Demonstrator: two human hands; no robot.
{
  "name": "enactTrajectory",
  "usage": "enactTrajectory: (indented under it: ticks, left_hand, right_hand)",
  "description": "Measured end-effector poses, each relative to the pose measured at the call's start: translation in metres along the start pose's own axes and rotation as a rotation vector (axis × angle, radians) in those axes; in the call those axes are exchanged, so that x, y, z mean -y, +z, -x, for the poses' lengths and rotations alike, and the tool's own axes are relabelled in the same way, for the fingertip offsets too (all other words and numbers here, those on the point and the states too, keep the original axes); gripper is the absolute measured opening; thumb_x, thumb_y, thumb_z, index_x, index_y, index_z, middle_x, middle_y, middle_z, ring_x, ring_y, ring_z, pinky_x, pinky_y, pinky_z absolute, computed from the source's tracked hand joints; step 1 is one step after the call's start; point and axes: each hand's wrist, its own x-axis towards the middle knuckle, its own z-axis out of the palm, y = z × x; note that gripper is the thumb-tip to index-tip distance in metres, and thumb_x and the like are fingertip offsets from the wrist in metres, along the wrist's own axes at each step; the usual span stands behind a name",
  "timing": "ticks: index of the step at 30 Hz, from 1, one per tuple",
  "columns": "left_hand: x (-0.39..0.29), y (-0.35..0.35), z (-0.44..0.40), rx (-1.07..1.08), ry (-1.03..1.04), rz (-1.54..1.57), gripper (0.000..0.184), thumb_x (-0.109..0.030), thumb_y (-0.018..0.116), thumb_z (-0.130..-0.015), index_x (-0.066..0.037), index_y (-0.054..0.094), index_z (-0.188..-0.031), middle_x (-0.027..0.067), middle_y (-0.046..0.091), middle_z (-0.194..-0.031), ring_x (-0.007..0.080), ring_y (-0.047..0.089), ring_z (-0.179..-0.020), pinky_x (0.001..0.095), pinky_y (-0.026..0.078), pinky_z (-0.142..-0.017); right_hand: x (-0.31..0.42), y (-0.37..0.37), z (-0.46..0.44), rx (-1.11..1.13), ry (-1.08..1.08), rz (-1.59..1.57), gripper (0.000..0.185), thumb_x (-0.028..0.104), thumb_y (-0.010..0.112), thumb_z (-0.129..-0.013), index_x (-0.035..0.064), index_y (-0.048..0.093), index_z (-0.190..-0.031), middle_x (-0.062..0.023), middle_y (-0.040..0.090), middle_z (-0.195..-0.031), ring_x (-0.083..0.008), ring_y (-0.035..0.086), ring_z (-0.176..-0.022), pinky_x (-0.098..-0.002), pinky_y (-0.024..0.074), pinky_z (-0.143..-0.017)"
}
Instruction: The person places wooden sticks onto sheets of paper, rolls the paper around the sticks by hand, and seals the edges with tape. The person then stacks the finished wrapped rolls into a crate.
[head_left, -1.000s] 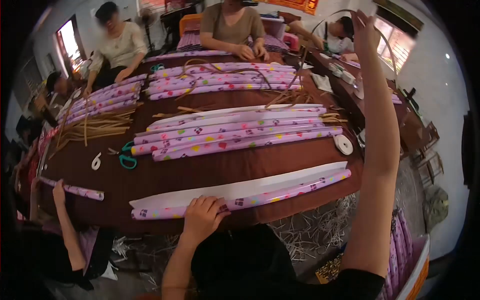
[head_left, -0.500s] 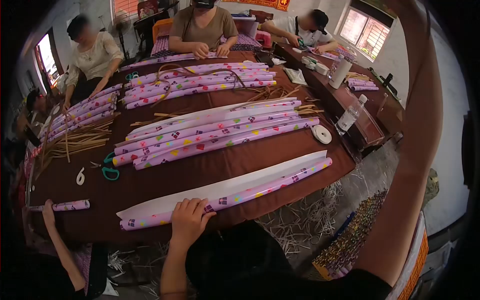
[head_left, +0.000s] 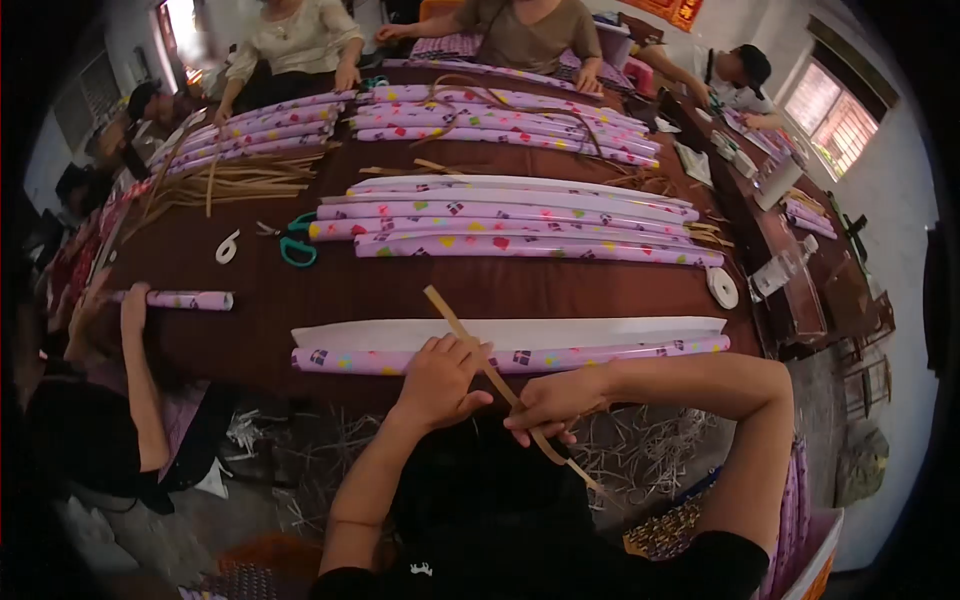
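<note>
A partly rolled sheet of purple patterned paper (head_left: pixel 620 352) lies along the table's near edge, its white inner side facing up behind the roll. My left hand (head_left: pixel 440 380) rests on this roll near its middle, fingers bent over it and under the strip's upper part. A tan flat strip (head_left: pixel 450 315) slants from above the white paper down toward my lap. My right hand (head_left: pixel 555 402) grips the strip just right of my left hand, in front of the roll. Whether my left fingers also pinch the strip cannot be made out.
Several patterned rolls (head_left: pixel 540 245) lie beyond, with teal scissors (head_left: pixel 298 245) and a white tape roll (head_left: pixel 722 288) beside them. At the left a co-worker's hand (head_left: pixel 134 310) holds a short roll (head_left: pixel 190 300). Other people sit around the table. Paper shreds (head_left: pixel 650 440) litter the floor.
My right hand has come down from high on the right to beside my left hand, with the tan strip in it. My left hand stays on the roll. The view has shifted.
</note>
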Motion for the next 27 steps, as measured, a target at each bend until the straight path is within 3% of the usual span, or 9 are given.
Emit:
enactTrajectory:
  ticks: [8,10,12,15,18,19,22,23,27]
  left_hand:
    - [-0.011,0.002,-0.006,-0.100,-0.082,0.009,0.026,-0.023,0.058,-0.094,-0.003,0.069,-0.106,0.0052,0.065,-0.091,0.0248,0.057,-0.085,0.0382,0.044,-0.075]
    - [-0.009,0.004,-0.006,-0.109,-0.084,0.015,0.024,-0.022,0.058,-0.094,-0.003,0.070,-0.104,0.0051,0.064,-0.090,0.0244,0.057,-0.084,0.0378,0.044,-0.074]
    - [-0.008,0.006,-0.004,-0.113,-0.055,-0.031,0.020,-0.020,0.058,-0.093,-0.004,0.069,-0.100,0.0042,0.064,-0.092,0.0238,0.057,-0.083,0.0376,0.044,-0.073]
    - [-0.010,0.004,-0.006,-0.134,-0.056,-0.033,0.020,-0.022,0.060,-0.093,-0.005,0.068,-0.100,0.0044,0.064,-0.095,0.0236,0.057,-0.083,0.0379,0.044,-0.073]
    - [-0.007,0.005,-0.004,-0.046,-0.084,-0.007,0.028,-0.030,0.060,-0.093,-0.005,0.068,-0.103,0.0064,0.063,-0.095,0.0266,0.058,-0.087,0.0398,0.045,-0.077]
    - [-0.006,0.005,-0.003,-0.037,-0.083,-0.013,0.028,-0.030,0.060,-0.093,-0.005,0.068,-0.103,0.0064,0.063,-0.095,0.0266,0.058,-0.087,0.0398,0.045,-0.077]
    - [-0.005,0.001,0.001,0.093,-0.108,-0.080,0.046,-0.046,0.059,-0.091,-0.005,0.067,-0.111,0.0098,0.062,-0.102,0.0296,0.059,-0.096,0.0427,0.046,-0.085]
    - [-0.005,-0.001,0.000,0.059,-0.073,-0.067,0.055,-0.053,0.059,-0.089,-0.005,0.065,-0.114,0.0111,0.061,-0.106,0.0309,0.057,-0.101,0.0440,0.046,-0.089]
    - [-0.004,0.001,0.004,0.081,-0.063,-0.021,0.082,-0.072,0.058,-0.078,-0.002,0.061,-0.122,0.0138,0.058,-0.116,0.0331,0.054,-0.112,0.0460,0.042,-0.099]
  right_hand:
    - [0.003,-0.006,-0.016,-0.021,0.086,0.069,0.047,0.042,0.046,-0.104,0.0001,0.063,-0.091,0.0023,0.045,-0.053,-0.0105,0.049,-0.046,-0.0285,0.0475,-0.051]
    - [0.023,-0.004,0.004,-0.306,0.180,0.732,0.054,0.050,0.053,-0.098,0.0018,0.065,-0.078,-0.0063,0.055,-0.056,-0.0207,0.054,-0.050,-0.0363,0.0480,-0.054]
    - [0.039,-0.014,0.026,-0.575,-0.123,1.038,0.052,0.051,0.063,-0.090,0.0015,0.067,-0.076,-0.0128,0.063,-0.064,-0.0304,0.061,-0.059,-0.0400,0.0481,-0.059]
    - [0.035,-0.037,0.012,-0.853,-0.436,0.801,0.036,0.038,0.076,-0.083,0.0020,0.071,-0.086,-0.0149,0.064,-0.075,-0.0313,0.063,-0.069,-0.0401,0.0479,-0.064]
    - [0.026,-0.046,-0.032,-0.743,-0.818,0.641,0.024,0.025,0.075,-0.086,0.0024,0.073,-0.094,-0.0114,0.063,-0.082,-0.0251,0.063,-0.076,-0.0364,0.0481,-0.066]
    - [0.029,-0.048,-0.034,-0.612,-0.776,0.507,0.019,0.018,0.072,-0.089,0.0027,0.073,-0.101,-0.0050,0.058,-0.083,-0.0163,0.061,-0.082,-0.0305,0.0476,-0.069]
    - [0.049,-0.050,-0.047,-0.537,-0.891,0.254,0.020,0.019,0.069,-0.093,-0.0001,0.073,-0.094,-0.0039,0.065,-0.097,-0.0128,0.059,-0.081,-0.0290,0.0492,-0.077]
    - [0.062,-0.054,-0.048,-0.467,-0.841,0.096,0.021,0.020,0.069,-0.093,-0.0003,0.074,-0.095,-0.0035,0.066,-0.083,-0.0090,0.053,-0.065,-0.0254,0.0456,-0.060]
    - [0.116,-0.061,-0.069,-0.155,-0.701,0.049,0.018,0.013,0.063,-0.094,-0.0015,0.072,-0.102,-0.0033,0.066,-0.073,-0.0055,0.046,-0.055,-0.0210,0.0363,-0.053]
